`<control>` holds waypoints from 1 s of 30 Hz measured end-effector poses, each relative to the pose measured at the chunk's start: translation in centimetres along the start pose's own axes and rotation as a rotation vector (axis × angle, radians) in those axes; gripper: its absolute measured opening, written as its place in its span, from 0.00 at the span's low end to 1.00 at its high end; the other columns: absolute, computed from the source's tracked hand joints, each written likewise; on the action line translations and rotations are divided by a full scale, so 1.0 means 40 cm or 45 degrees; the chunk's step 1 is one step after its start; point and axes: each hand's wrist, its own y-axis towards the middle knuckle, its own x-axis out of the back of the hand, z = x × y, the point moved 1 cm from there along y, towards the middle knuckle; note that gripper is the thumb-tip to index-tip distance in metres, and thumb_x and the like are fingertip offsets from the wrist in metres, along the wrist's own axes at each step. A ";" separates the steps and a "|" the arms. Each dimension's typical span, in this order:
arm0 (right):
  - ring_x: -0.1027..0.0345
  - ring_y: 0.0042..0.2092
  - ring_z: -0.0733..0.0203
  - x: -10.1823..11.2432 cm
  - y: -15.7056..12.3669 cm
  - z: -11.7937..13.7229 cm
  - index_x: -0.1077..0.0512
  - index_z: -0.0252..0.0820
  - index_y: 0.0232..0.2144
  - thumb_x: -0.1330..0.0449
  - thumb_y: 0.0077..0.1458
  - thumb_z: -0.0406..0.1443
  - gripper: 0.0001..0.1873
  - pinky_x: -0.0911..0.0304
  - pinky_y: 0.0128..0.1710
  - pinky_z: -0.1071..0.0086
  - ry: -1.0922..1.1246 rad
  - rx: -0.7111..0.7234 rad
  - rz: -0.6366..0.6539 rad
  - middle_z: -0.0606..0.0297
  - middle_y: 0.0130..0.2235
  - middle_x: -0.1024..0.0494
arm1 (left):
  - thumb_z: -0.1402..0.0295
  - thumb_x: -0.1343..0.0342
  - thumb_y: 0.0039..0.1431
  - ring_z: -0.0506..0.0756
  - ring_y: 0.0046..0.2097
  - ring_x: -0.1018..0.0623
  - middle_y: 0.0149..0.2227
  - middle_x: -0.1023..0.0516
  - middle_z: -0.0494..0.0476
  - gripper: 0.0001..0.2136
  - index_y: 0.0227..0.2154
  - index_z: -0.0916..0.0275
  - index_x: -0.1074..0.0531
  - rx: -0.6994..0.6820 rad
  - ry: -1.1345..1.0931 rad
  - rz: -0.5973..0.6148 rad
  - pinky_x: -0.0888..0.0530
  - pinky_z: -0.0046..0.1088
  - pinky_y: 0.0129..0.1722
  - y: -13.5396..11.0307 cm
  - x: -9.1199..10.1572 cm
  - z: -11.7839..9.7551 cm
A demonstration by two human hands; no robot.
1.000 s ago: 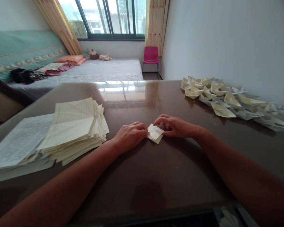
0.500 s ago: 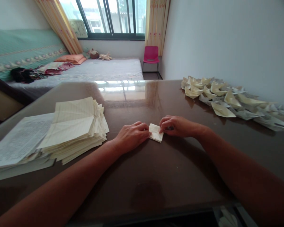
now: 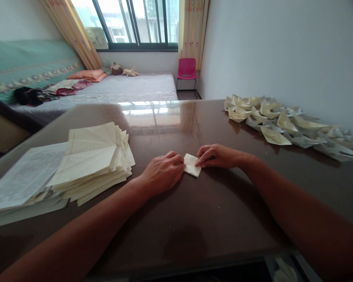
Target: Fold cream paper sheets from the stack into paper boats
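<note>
A small square of folded cream paper (image 3: 191, 166) lies on the brown table between my two hands. My left hand (image 3: 165, 170) has its fingers curled together, with the fingertips on the left edge of the paper. From the other side, my right hand (image 3: 214, 156) pinches the paper's right edge between thumb and fingers. Both wrists stay low over the glossy surface. The undersides of the fingers are hidden.
To the left, a thick stack of cream sheets (image 3: 90, 156) rests beside printed sheets (image 3: 29, 176). Many folded paper boats (image 3: 285, 123) crowd the right side along the wall. Beyond the table (image 3: 153, 133) stand a bed (image 3: 141, 86) and a pink chair (image 3: 187, 69).
Both hands keep their hold on the folded paper. The right fingers have shifted slightly along its right edge, and the whole view has moved a little.
</note>
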 end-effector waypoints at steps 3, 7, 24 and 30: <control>0.29 0.40 0.65 -0.001 0.000 -0.002 0.21 0.45 0.42 0.42 0.58 0.40 0.13 0.37 0.44 0.72 -0.009 0.013 -0.018 0.63 0.41 0.24 | 0.65 0.54 0.66 0.58 0.56 0.32 0.52 0.27 0.58 0.15 0.52 0.59 0.31 -0.060 -0.058 -0.097 0.30 0.36 0.53 0.002 -0.011 -0.025; 0.28 0.39 0.65 0.008 -0.006 0.002 0.21 0.43 0.40 0.42 0.58 0.39 0.12 0.36 0.43 0.72 -0.031 0.003 -0.025 0.62 0.41 0.23 | 0.64 0.56 0.67 0.56 0.55 0.29 0.51 0.25 0.56 0.15 0.52 0.58 0.31 -0.099 -0.056 -0.032 0.30 0.35 0.55 0.003 -0.036 -0.040; 0.72 0.69 0.53 -0.097 0.029 0.042 0.62 0.43 0.68 0.60 0.63 0.55 0.38 0.73 0.67 0.55 -0.379 -0.140 0.102 0.63 0.69 0.61 | 0.64 0.55 0.65 0.57 0.64 0.39 0.61 0.35 0.63 0.19 0.56 0.65 0.35 -0.180 -0.111 0.146 0.42 0.37 0.65 -0.011 -0.028 -0.035; 0.72 0.69 0.49 -0.099 0.031 0.042 0.61 0.46 0.68 0.59 0.62 0.55 0.38 0.72 0.67 0.52 -0.420 -0.185 0.072 0.63 0.69 0.60 | 0.67 0.57 0.67 0.54 0.62 0.35 0.59 0.31 0.57 0.16 0.53 0.61 0.30 -0.167 -0.185 0.102 0.40 0.32 0.63 -0.001 -0.033 -0.015</control>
